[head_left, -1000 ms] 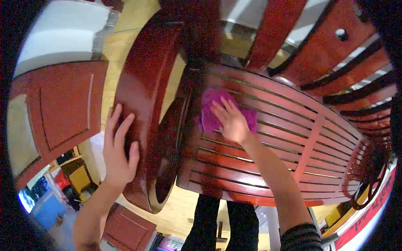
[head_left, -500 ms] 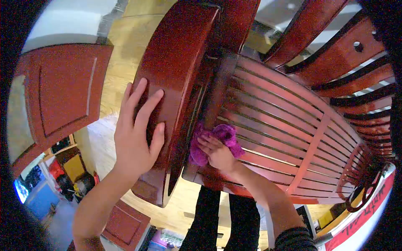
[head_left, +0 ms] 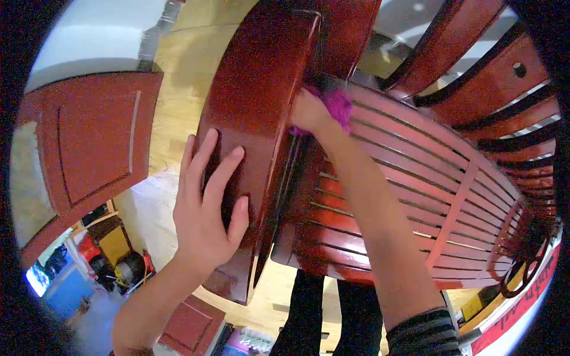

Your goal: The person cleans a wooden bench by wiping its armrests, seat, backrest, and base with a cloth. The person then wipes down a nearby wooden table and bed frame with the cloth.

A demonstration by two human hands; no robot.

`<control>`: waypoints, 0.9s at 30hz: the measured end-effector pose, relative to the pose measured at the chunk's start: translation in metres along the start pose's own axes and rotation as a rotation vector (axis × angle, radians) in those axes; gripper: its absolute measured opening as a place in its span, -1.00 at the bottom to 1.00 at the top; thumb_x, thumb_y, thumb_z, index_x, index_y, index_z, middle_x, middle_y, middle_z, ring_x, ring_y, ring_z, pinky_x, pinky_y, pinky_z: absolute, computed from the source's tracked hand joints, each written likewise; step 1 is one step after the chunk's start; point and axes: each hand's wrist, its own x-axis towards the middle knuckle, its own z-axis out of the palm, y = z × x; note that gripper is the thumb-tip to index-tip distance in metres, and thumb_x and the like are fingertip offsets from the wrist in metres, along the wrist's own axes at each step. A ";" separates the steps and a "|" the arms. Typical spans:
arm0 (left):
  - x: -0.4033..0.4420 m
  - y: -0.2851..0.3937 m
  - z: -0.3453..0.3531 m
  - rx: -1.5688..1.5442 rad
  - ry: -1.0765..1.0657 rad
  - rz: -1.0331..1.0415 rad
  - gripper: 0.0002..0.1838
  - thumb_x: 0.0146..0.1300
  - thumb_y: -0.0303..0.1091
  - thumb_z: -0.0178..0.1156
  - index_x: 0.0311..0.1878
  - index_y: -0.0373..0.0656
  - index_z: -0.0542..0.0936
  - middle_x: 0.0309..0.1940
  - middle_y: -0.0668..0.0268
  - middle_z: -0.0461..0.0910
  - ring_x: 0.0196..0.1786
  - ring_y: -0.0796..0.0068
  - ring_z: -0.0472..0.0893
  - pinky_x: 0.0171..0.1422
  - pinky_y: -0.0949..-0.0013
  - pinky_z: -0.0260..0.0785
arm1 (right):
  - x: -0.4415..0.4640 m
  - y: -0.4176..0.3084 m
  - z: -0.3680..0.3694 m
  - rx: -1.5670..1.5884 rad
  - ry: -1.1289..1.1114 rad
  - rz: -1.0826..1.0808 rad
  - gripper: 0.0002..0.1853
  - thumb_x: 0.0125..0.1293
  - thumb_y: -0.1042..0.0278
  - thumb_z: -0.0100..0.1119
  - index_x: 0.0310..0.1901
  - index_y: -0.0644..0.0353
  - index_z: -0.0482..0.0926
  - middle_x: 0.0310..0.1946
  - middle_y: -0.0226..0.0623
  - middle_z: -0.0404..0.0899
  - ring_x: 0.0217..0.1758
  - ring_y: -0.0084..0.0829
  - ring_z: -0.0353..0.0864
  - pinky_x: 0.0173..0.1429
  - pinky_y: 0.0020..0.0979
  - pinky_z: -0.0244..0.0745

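Observation:
A dark red wooden bench fills the middle, with a broad armrest [head_left: 255, 77] and a slatted seat [head_left: 395, 139]. My left hand [head_left: 208, 213] rests on the outer side of the armrest, fingers spread and holding nothing. At the far inner corner of the seat, beside the armrest, my right hand [head_left: 309, 113] presses a fluffy purple cloth [head_left: 338, 111] to the wood. The armrest's edge hides part of that hand's fingers. Bunched cloth shows on both sides of the hand.
Curved back slats [head_left: 469, 71] rise along the far right. A red wooden panelled piece [head_left: 98, 136] stands on the left, a smaller red panel [head_left: 193, 326] below it. Various items lie at lower left. A red banner with black lettering [head_left: 534, 302] is at lower right.
My right hand has slid the purple cloth along the seat's edge beside the armrest, away from me to the far corner. My left hand stays on the armrest. The view has shifted slightly.

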 end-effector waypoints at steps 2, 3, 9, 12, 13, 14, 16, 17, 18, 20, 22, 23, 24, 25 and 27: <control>0.001 0.000 -0.001 -0.021 0.007 0.007 -0.48 0.16 -0.35 0.10 0.25 -0.06 0.40 0.35 0.01 0.20 0.36 -0.24 0.19 0.38 -0.04 0.15 | 0.008 0.003 0.013 0.003 -0.062 0.033 -0.54 0.12 0.34 -0.05 0.09 0.14 0.55 0.28 -0.14 0.36 0.40 -0.15 0.24 0.43 -0.24 0.18; 0.001 -0.001 0.000 -0.023 0.010 0.005 -0.47 0.16 -0.36 0.10 0.26 -0.06 0.40 0.35 0.01 0.20 0.36 -0.24 0.19 0.39 -0.04 0.14 | 0.010 0.006 0.037 0.094 0.210 0.021 -0.54 0.09 0.35 -0.05 0.06 0.13 0.57 0.25 -0.16 0.39 0.32 -0.15 0.33 0.38 -0.23 0.26; 0.001 0.001 -0.003 -0.014 0.008 -0.001 -0.48 0.18 -0.37 0.09 0.27 -0.08 0.39 0.36 0.01 0.19 0.38 -0.21 0.17 0.40 -0.02 0.11 | -0.070 0.006 0.020 0.525 0.403 0.145 -0.57 0.09 0.44 -0.03 0.04 0.26 0.55 -0.01 -0.01 0.57 -0.09 0.02 0.61 0.08 -0.28 0.50; 0.001 0.003 -0.003 -0.004 -0.008 0.002 -0.49 0.21 -0.36 0.06 0.27 -0.10 0.38 0.36 0.00 0.18 0.39 -0.20 0.16 0.41 -0.01 0.09 | -0.077 0.014 0.028 1.015 0.182 0.309 -0.51 0.17 0.37 -0.03 0.18 0.27 0.43 0.17 -0.07 0.46 0.06 -0.02 0.57 0.20 -0.28 0.43; 0.002 0.003 -0.002 -0.013 -0.002 0.001 -0.50 0.22 -0.36 0.05 0.27 -0.11 0.37 0.36 0.00 0.17 0.39 -0.20 0.15 0.42 -0.01 0.08 | -0.077 -0.002 0.021 0.812 0.205 0.243 -0.51 0.19 0.34 -0.02 0.18 0.27 0.43 0.16 -0.06 0.47 0.08 -0.03 0.56 0.22 -0.24 0.42; 0.001 0.005 -0.002 -0.023 -0.006 0.004 -0.51 0.23 -0.36 0.03 0.27 -0.12 0.37 0.37 0.00 0.17 0.39 -0.19 0.15 0.42 0.00 0.06 | -0.078 -0.018 0.023 0.615 0.225 0.185 -0.52 0.21 0.31 -0.02 0.17 0.28 0.44 0.15 -0.06 0.48 0.09 -0.04 0.55 0.23 -0.20 0.40; 0.001 0.007 -0.002 0.001 -0.022 0.008 -0.51 0.24 -0.35 0.02 0.27 -0.14 0.36 0.37 -0.01 0.17 0.39 -0.19 0.15 0.43 0.00 0.04 | -0.075 -0.043 0.021 0.620 0.161 0.225 -0.53 0.17 0.32 -0.01 0.12 0.31 0.47 0.12 0.02 0.47 0.21 -0.01 0.44 0.29 -0.16 0.34; 0.001 0.008 -0.002 0.019 -0.025 0.000 -0.51 0.25 -0.34 0.01 0.28 -0.15 0.35 0.37 -0.01 0.16 0.40 -0.18 0.14 0.44 0.00 0.02 | -0.081 -0.049 0.017 0.670 0.141 0.176 -0.55 0.15 0.35 0.00 0.09 0.32 0.49 0.11 0.04 0.47 0.20 -0.01 0.44 0.28 -0.17 0.35; 0.002 0.008 -0.001 0.019 -0.037 0.010 -0.51 0.25 -0.34 0.01 0.28 -0.15 0.35 0.37 -0.01 0.16 0.40 -0.18 0.14 0.44 0.00 0.02 | -0.094 -0.058 0.016 0.724 0.120 0.132 -0.57 0.13 0.39 0.00 0.05 0.33 0.51 0.10 0.05 0.47 0.19 0.00 0.44 0.27 -0.18 0.36; 0.001 0.009 -0.001 0.043 -0.031 0.002 -0.51 0.27 -0.33 -0.01 0.28 -0.17 0.34 0.37 -0.02 0.16 0.40 -0.17 0.14 0.45 0.00 0.00 | -0.110 -0.086 0.044 0.812 0.492 -0.054 -0.62 0.10 0.44 0.00 -0.03 0.36 0.55 0.07 0.04 0.49 0.09 0.02 0.51 0.21 -0.15 0.40; -0.001 0.012 -0.003 0.052 -0.034 0.028 -0.51 0.28 -0.32 -0.03 0.29 -0.18 0.33 0.38 -0.02 0.15 0.40 -0.15 0.14 0.46 0.01 -0.02 | -0.124 -0.098 0.056 0.898 0.440 0.072 -0.65 0.13 0.47 -0.04 -0.06 0.35 0.57 -0.05 -0.02 0.60 -0.09 -0.06 0.63 0.06 -0.17 0.50; -0.002 0.011 -0.003 0.075 -0.047 0.020 -0.51 0.33 -0.29 -0.08 0.31 -0.20 0.31 0.39 0.00 0.13 0.43 -0.09 0.11 0.48 0.04 -0.08 | -0.131 -0.104 0.062 1.284 0.435 0.162 -0.71 0.12 0.45 -0.04 -0.17 0.33 0.61 -0.21 -0.07 0.63 -0.22 -0.13 0.64 -0.03 -0.18 0.52; -0.002 0.011 -0.003 0.102 -0.057 0.012 -0.51 0.37 -0.26 -0.14 0.33 -0.22 0.28 0.41 0.02 0.10 0.45 -0.03 0.08 0.50 0.06 -0.14 | -0.136 -0.110 0.068 1.672 0.416 0.246 -0.75 0.11 0.44 -0.03 -0.27 0.30 0.64 -0.37 -0.11 0.65 -0.34 -0.20 0.65 -0.12 -0.20 0.54; -0.002 0.012 -0.002 0.065 -0.055 0.002 -0.51 0.37 -0.25 -0.14 0.33 -0.21 0.28 0.41 0.03 0.10 0.45 -0.02 0.08 0.50 0.07 -0.14 | -0.159 -0.109 0.048 2.273 0.319 0.202 -0.73 0.12 0.47 -0.05 -0.21 0.25 0.63 -0.34 -0.26 0.65 -0.31 -0.29 0.63 -0.11 -0.28 0.53; 0.000 0.012 -0.002 0.070 -0.037 0.011 -0.52 0.34 -0.28 -0.10 0.31 -0.20 0.30 0.40 0.02 0.12 0.43 -0.05 0.11 0.49 0.06 -0.09 | -0.180 -0.122 0.032 2.727 0.486 0.181 -0.68 0.15 0.43 0.00 -0.05 0.18 0.58 -0.13 -0.24 0.62 -0.10 -0.29 0.60 0.01 -0.25 0.50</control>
